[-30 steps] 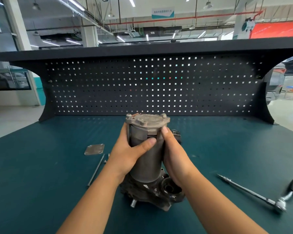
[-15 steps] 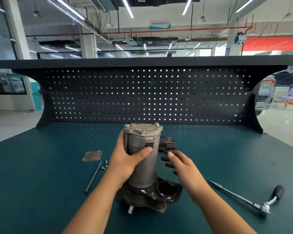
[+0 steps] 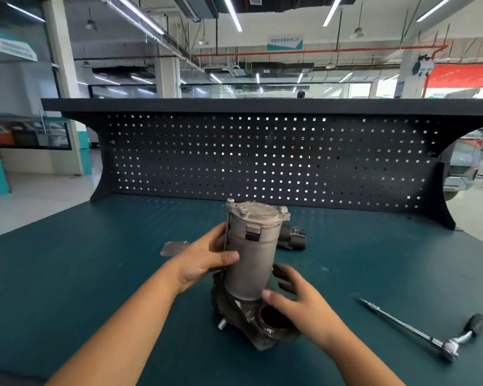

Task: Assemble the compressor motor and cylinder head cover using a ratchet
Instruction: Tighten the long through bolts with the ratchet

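The grey compressor motor (image 3: 251,254) stands upright on its dark crankcase base (image 3: 234,310) in the middle of the green bench. A thin long bolt (image 3: 227,235) runs down its left side. My left hand (image 3: 204,260) grips the motor's left side, thumb across the front. Lower down, my right hand (image 3: 301,305) curls round the motor's bottom end, with the thumb at the front and blurred fingers to the right. The small flat cover plate (image 3: 175,247) lies on the bench left of the motor. The ratchet (image 3: 418,332) lies at the right, apart from both hands.
A dark connector-like part (image 3: 293,239) sits just behind the motor on the right. A black pegboard back panel (image 3: 262,157) closes off the far edge of the green bench (image 3: 67,274). My left forearm hides the bench surface below the cover plate.
My right hand let go of the motor's upper part, pulled away, then came down to its bottom end. My left hand slid round to the left side. The view tilted upward.
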### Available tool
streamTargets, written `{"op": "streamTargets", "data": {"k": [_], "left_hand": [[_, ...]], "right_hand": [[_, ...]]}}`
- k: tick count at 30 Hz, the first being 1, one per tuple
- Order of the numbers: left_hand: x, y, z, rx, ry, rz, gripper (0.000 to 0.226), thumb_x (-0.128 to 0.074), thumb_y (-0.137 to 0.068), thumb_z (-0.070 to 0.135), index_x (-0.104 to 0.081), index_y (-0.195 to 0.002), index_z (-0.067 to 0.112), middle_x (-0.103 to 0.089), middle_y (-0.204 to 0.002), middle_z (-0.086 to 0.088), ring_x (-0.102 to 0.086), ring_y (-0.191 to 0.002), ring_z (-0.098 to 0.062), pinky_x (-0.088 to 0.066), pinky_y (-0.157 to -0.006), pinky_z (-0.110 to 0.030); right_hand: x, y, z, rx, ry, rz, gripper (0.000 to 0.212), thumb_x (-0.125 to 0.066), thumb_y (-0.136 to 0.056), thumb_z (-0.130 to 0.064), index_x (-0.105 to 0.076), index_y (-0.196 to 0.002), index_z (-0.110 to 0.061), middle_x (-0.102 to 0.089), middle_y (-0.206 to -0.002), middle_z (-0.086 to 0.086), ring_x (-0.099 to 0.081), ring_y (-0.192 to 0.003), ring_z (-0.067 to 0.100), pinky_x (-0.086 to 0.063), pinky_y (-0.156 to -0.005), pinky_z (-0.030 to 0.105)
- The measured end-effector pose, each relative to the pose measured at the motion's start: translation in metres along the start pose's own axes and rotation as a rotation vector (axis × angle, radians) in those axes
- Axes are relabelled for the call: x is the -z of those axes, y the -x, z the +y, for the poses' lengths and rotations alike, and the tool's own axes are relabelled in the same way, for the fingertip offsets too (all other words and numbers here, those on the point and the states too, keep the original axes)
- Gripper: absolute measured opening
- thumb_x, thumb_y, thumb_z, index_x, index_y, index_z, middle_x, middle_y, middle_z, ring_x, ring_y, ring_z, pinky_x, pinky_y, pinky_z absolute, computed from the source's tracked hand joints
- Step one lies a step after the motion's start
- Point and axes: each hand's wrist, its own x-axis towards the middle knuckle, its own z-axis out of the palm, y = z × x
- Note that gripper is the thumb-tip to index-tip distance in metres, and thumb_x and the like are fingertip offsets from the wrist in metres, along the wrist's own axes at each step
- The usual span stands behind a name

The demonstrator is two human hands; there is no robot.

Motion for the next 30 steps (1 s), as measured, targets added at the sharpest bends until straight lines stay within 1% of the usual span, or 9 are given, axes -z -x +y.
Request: {"op": "streamTargets", "data": {"k": [3,5,7,12,16,20,24,27,30], "left_hand": [[0.016,0.020,-0.015,0.053,-0.079,0.088,0.076,-0.090,-0.052,0.032,-0.052,-0.117,0.027,-0.064,-0.118,0.009,-0.057,-0.117,-0.010,-0.050,-0.088,-0.020],[0.023,0.033,-0.032,0.074,-0.177,0.203,0.051,-0.075,-0.073,0.002,-0.054,-0.115,0.022,-0.061,-0.121,0.002,-0.053,-0.122,-0.018,-0.048,-0.090,-0.018],[0.029,0.051,-0.051,0.104,-0.242,0.349,0.040,-0.064,-0.081,-0.010,-0.059,-0.109,0.019,-0.064,-0.115,0.002,-0.057,-0.118,-0.018,-0.048,-0.084,-0.015],[0.023,0.069,-0.073,0.157,-0.248,0.441,0.030,-0.062,-0.088,0.004,-0.062,-0.108,0.026,-0.071,-0.104,0.008,-0.066,-0.096,-0.006,-0.051,-0.071,-0.017],[0.008,0.059,-0.065,0.050,-0.337,0.415,0.033,-0.068,-0.085,0.014,-0.057,-0.111,0.032,-0.063,-0.119,0.011,-0.059,-0.107,0.002,-0.045,-0.084,-0.010],[-0.001,0.046,-0.056,-0.030,-0.572,0.440,0.075,-0.079,-0.071,0.037,-0.035,-0.132,0.043,-0.042,-0.134,0.021,-0.038,-0.124,0.003,-0.031,-0.101,-0.018],[-0.004,0.025,-0.023,-0.193,-0.184,0.398,0.101,-0.083,-0.042,0.064,-0.036,-0.129,0.040,-0.050,-0.129,0.021,-0.049,-0.118,0.006,-0.041,-0.095,-0.016],[-0.006,0.000,-0.010,-0.200,-0.050,0.257,0.082,-0.087,-0.047,0.036,-0.050,-0.119,0.027,-0.065,-0.111,0.014,-0.063,-0.098,0.005,-0.050,-0.075,-0.012],[-0.019,-0.012,-0.009,-0.178,-0.057,0.193,0.065,-0.089,-0.054,0.015,-0.056,-0.109,0.024,-0.073,-0.096,0.012,-0.067,-0.091,-0.004,-0.051,-0.068,-0.013]], "right_hand": [[-0.001,-0.014,-0.015,0.102,-0.345,-0.016,0.050,-0.066,-0.085,-0.011,-0.043,-0.123,-0.035,-0.057,-0.124,-0.018,-0.056,-0.113,-0.003,-0.048,-0.088,0.016],[-0.002,-0.019,-0.020,0.128,-0.321,-0.023,0.057,-0.073,-0.077,-0.023,-0.043,-0.124,-0.033,-0.059,-0.123,-0.013,-0.059,-0.109,-0.001,-0.050,-0.084,0.018],[-0.006,-0.023,-0.025,0.120,-0.288,-0.020,0.072,-0.076,-0.062,-0.041,-0.043,-0.126,-0.035,-0.062,-0.119,-0.013,-0.062,-0.105,0.001,-0.052,-0.081,0.019],[-0.015,-0.033,-0.033,0.144,-0.340,0.013,0.070,-0.080,-0.054,-0.041,-0.047,-0.116,-0.039,-0.067,-0.110,-0.017,-0.065,-0.098,-0.001,-0.052,-0.075,0.015],[-0.022,-0.036,-0.031,0.139,-0.349,0.042,0.069,-0.080,-0.054,-0.040,-0.048,-0.115,-0.035,-0.068,-0.111,-0.013,-0.065,-0.100,0.002,-0.054,-0.083,0.023],[-0.025,-0.038,-0.032,0.136,-0.273,0.014,0.070,-0.077,-0.057,-0.048,-0.045,-0.118,-0.038,-0.065,-0.116,-0.013,-0.063,-0.105,0.003,-0.053,-0.092,0.033],[-0.027,-0.036,-0.042,0.137,-0.165,-0.070,0.065,-0.068,-0.068,-0.054,-0.040,-0.126,-0.043,-0.058,-0.126,-0.016,-0.055,-0.114,-0.004,-0.048,-0.097,0.027],[-0.017,-0.027,-0.037,0.120,-0.155,-0.072,0.050,-0.062,-0.087,-0.039,-0.038,-0.131,-0.043,-0.055,-0.132,-0.013,-0.053,-0.120,0.003,-0.047,-0.101,0.032],[-0.003,-0.015,-0.030,0.092,-0.184,-0.040,0.040,-0.058,-0.091,-0.035,-0.037,-0.122,-0.048,-0.056,-0.123,-0.023,-0.057,-0.106,-0.011,-0.048,-0.087,0.014]]}}
